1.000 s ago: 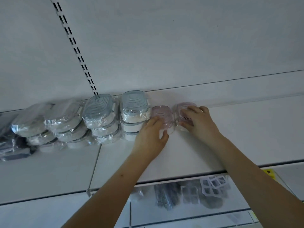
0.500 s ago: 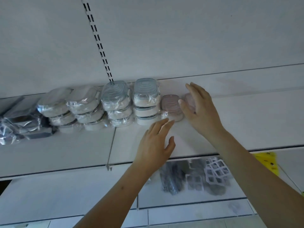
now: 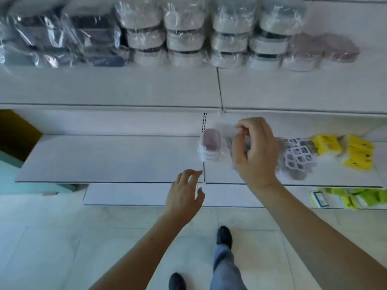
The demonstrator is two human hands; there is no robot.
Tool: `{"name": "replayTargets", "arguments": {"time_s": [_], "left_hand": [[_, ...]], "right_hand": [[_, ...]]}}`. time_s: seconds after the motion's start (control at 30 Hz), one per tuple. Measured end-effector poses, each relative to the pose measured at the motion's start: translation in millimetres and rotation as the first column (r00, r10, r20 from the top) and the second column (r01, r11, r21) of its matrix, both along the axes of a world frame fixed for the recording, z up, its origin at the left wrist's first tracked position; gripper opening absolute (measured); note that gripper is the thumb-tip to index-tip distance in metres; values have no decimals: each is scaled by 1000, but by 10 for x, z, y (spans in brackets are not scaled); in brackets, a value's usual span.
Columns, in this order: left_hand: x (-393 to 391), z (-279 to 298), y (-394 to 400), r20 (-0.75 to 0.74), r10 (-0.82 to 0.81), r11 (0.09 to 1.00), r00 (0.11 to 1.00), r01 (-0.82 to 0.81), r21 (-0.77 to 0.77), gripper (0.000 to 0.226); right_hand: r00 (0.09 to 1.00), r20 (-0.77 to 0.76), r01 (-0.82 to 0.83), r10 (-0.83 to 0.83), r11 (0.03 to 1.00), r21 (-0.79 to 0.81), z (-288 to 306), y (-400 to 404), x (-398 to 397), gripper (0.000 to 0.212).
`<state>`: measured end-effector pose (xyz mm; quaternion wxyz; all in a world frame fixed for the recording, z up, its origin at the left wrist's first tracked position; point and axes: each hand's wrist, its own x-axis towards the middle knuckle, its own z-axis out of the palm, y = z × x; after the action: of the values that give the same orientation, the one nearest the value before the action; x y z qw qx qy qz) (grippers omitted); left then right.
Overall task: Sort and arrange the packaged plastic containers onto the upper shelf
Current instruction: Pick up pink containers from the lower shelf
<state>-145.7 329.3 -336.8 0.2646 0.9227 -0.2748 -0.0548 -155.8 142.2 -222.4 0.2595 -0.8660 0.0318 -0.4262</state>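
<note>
Pink-lidded wrapped container stack stands on the lower shelf, ungripped.
Right hand fingers curl loosely, empty, just right of the stack; left hand fingers spread, empty, at the shelf edge. White wrapped container stacks line the upper shelf.

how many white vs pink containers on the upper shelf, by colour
white containers: 12, in four stacks of three
pink containers: 2, side by side right of the white stacks
total: 14
</note>
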Motion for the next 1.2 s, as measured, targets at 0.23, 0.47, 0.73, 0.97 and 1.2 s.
{"name": "replayTargets", "arguments": {"time_s": [0.23,0.47,0.73,0.97,1.2], "left_hand": [[406,-1290,288,-181,190,976,965,-165,141,55],[860,-2115,-2,-146,226,974,963,-219,63,55],[1283,-2238,-809,-80,224,973,971,-227,-36,73],[1656,-2351,-1752,-64,259,954,964,-245,175,117],[1762,-2429,-1750,-42,329,943,943,-330,-29,78]], "right_hand": [[741,-653,113,-158,987,-110,-1942,-137,904,69],[634,-767,293,-94,948,125,-3094,-566,1752,100],[899,-422,294,-115,873,389,-3113,-842,1460,81],[920,-347,349,-183,787,509,-3177,-1146,1045,78],[951,-295,241,-92,818,522,-3192,-1244,660,79]]}}
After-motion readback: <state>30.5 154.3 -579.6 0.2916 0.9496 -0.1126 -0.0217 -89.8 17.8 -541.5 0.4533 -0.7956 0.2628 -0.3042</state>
